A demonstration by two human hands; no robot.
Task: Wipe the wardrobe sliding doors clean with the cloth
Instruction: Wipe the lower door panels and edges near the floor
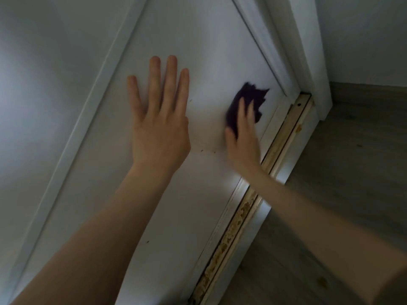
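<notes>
**Cloth low on the white door, near the track**

Your left hand (159, 126) lies flat on the white sliding door (198, 51), fingers spread wide. Your right hand (243, 142), blurred, presses the dark purple cloth (246, 100) to the door panel, just above the stained bottom track (233, 230). Grey wood floor (352, 172) lies beyond the track; nothing blocks the cloth.
</notes>
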